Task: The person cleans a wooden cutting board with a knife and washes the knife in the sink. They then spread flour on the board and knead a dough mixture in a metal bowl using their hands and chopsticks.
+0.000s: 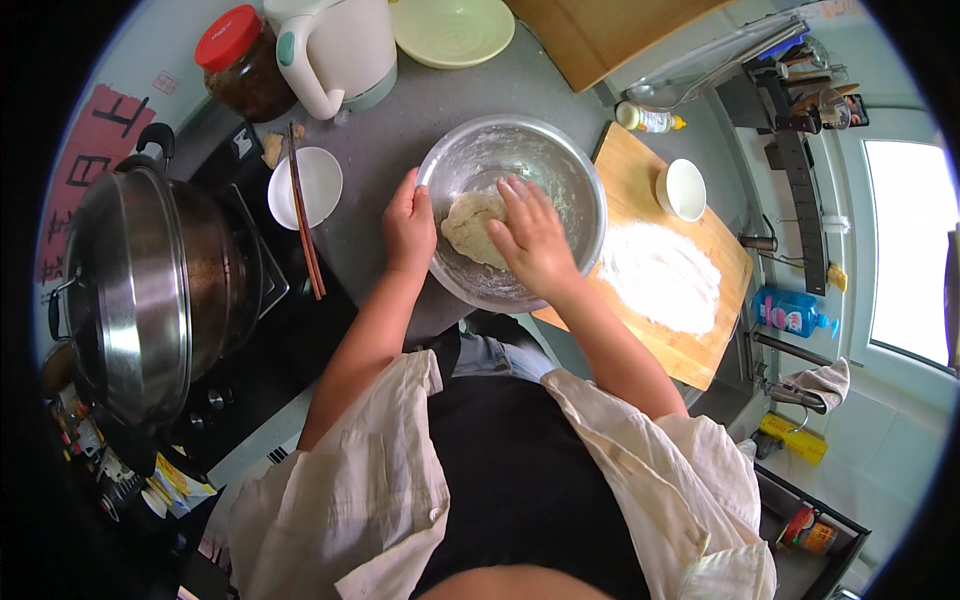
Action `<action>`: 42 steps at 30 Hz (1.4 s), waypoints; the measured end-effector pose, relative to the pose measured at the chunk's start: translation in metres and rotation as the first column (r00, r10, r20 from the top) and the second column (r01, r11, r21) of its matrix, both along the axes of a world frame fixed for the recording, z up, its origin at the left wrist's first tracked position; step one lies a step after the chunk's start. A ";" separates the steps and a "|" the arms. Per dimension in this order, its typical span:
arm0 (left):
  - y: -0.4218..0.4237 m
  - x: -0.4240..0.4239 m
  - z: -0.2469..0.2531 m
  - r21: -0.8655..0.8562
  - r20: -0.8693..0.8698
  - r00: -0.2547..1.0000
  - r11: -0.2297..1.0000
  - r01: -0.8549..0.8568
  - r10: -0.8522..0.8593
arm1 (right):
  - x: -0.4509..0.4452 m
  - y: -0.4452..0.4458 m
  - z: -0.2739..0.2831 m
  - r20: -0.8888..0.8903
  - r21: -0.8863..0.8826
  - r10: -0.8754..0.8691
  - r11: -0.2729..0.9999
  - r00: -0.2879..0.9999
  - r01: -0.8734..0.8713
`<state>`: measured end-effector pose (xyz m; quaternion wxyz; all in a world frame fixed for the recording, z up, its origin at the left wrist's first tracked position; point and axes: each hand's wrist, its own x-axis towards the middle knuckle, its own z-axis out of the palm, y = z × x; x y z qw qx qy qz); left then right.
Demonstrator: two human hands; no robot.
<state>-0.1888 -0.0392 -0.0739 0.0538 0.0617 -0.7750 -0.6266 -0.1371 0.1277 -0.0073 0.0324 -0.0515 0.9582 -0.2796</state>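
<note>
A stainless steel mixing bowl (574,169) stands on the grey counter before me, its inner wall smeared with flour and dough bits. In it lies a rough, pale lump of dough (471,229). My left hand (410,229) grips the bowl's left rim, thumb on top. Over the dough's right side, my right hand (534,244) lies palm down with its fingers extended, slightly blurred and hiding part of the lump. To the right, white flour (664,277) is spread on a wooden cutting board (634,169), which also carries a small white bowl (681,190).
Wooden chopsticks (307,247) rest across a white bowl (322,184) at left. Beyond it, a lidded steel pot (142,285) occupies the black stove. A white electric kettle (352,52), red-lidded jar (251,82) and pale green plate (454,30) stand at the back. A small bottle (649,118) lies near the board.
</note>
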 end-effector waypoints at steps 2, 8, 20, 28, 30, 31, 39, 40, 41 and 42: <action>0.002 -0.003 -0.015 -0.011 -0.019 1.000 1.000 -0.004 0.003 | 0.011 -0.018 -0.020 -0.055 0.095 -0.014 0.995 0.998 0.019; -0.002 -0.003 -0.009 -0.030 0.016 1.000 1.000 0.001 0.000 | 0.027 -0.029 -0.031 -0.052 0.116 0.053 0.992 0.997 -0.047; -0.007 -0.002 0.000 -0.094 0.068 0.996 0.993 0.065 -0.059 | 0.014 -0.006 -0.032 0.292 -0.443 0.014 0.888 0.956 0.122; -0.109 0.034 0.062 -0.704 -0.316 0.943 0.640 -0.308 0.106 | 0.016 0.015 0.014 0.185 -0.353 -0.281 0.876 0.942 0.330; -0.135 0.039 0.023 -0.646 -0.207 0.943 0.688 -0.332 0.261 | 0.022 0.016 0.015 0.178 -0.376 -0.290 0.863 0.940 0.337; -0.138 0.038 0.016 -0.569 -0.172 0.930 0.739 -0.362 0.324 | 0.026 0.016 0.010 0.189 -0.397 -0.292 0.850 0.937 0.345; -0.088 0.088 0.054 0.499 0.239 0.949 0.864 0.064 -0.208 | 0.036 -0.037 0.040 0.148 -0.518 -0.162 0.827 0.975 0.217; -0.071 0.093 0.059 0.494 0.230 0.926 0.856 0.155 -0.300 | 0.037 -0.047 0.041 0.160 -0.628 -0.145 0.748 0.976 0.214; -0.053 0.098 0.070 0.515 0.294 0.855 0.824 0.235 -0.428 | 0.037 -0.057 0.040 0.169 -0.725 -0.126 0.656 0.978 0.210; -0.036 0.101 0.082 0.533 0.256 0.815 0.779 0.330 -0.520 | 0.033 -0.061 0.024 0.070 -0.759 -0.175 0.629 0.982 0.166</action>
